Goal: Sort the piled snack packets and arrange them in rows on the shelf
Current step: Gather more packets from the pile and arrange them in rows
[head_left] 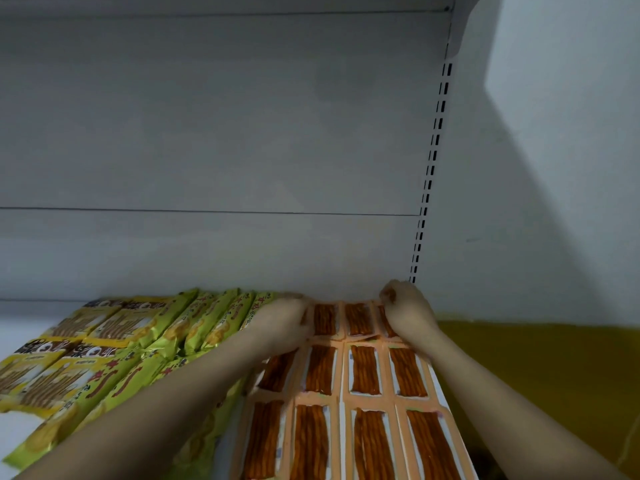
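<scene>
Orange packets of brown sticks (363, 372) lie flat in rows on the right part of the white shelf (20, 327). My left hand (284, 320) rests on the left end of the back row, near the rear wall. At the right end of that row, my right hand (408, 313) has its fingers curled over a packet's far edge. Green packets (211, 323) fill the middle in slanted rows. Yellow packets with brown tops (48, 368) lie at the left.
The grey back panel (214, 150) rises right behind the packets. A slotted upright (429, 174) marks the shelf's right end. Beyond it are a pale wall and a yellow surface (540, 368) lower down.
</scene>
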Demonstrator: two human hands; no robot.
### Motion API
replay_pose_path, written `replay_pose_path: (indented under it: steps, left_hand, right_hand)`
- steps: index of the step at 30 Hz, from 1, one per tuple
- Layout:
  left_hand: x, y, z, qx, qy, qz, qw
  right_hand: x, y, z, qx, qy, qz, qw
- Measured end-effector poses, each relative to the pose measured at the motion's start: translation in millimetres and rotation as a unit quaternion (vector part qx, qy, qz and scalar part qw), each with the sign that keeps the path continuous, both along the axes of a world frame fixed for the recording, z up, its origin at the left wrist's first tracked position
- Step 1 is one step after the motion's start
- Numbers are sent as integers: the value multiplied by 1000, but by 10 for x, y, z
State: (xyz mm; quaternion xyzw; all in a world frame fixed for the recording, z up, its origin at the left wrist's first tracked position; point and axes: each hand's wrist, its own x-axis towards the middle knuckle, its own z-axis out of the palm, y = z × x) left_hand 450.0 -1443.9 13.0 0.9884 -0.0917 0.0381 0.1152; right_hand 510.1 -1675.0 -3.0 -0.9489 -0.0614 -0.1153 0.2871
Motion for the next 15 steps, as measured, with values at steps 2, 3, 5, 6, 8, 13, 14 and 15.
replay_pose_path:
  steps: [2, 3, 5, 6, 8, 13, 14, 15]
  left_hand:
    - [-104, -12, 145, -9, -51, 4, 999]
    - [-168, 0, 214, -10, -72, 12, 997]
    - [-325, 102, 321, -3, -109, 39, 993]
    - [-428, 191, 359, 3, -120, 59, 991]
    - [-650, 452, 379, 26, -119, 109, 987]
    - [-1374, 1346, 382, 39, -86, 250, 964]
    - [-1548, 1511, 389, 25, -83, 280, 956]
    - [-1727, 1675, 384, 8, -84, 310, 947]
  right_hand:
    - [-67, 189, 120, 16, 3, 66, 998]
    - [-101, 307, 175, 26, 6, 99, 995]
    - [-173, 595, 280, 37, 12, 161, 986]
    - [-220, 762, 324, 37, 14, 190, 981]
    - [-340, 1133, 380, 41, 11, 245, 969]
    - [-830, 2105, 444, 36, 22, 367, 929]
    - [-958, 2291, 474, 23, 20, 388, 921]
    - [-1086, 2481, 507, 12, 16, 406, 913]
